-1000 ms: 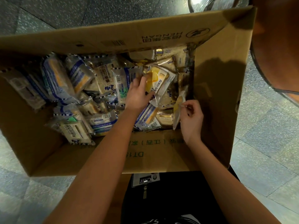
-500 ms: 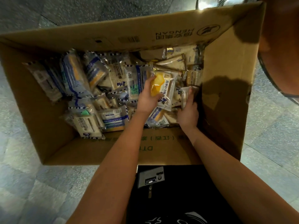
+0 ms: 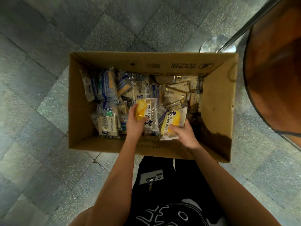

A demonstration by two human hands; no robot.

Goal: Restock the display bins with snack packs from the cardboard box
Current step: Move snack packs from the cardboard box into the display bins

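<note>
2 hands work over the snack packs point(image 3: 107, 90) heaped in the cardboard box point(image 3: 81, 128). The left hand point(image 3: 136, 126) curls round the left pack point(image 3: 147, 111), and the right hand point(image 3: 184, 134) grips the right pack point(image 3: 172, 122) by its lower edge. Light, soft, slippery film, I'd judge, so hold the body and don't squeeze. Half a second back, the right pack stood edge-on.

Matt cardboard box point(image 3: 216, 101); glossy plastic snack packs point(image 3: 107, 85).
</note>
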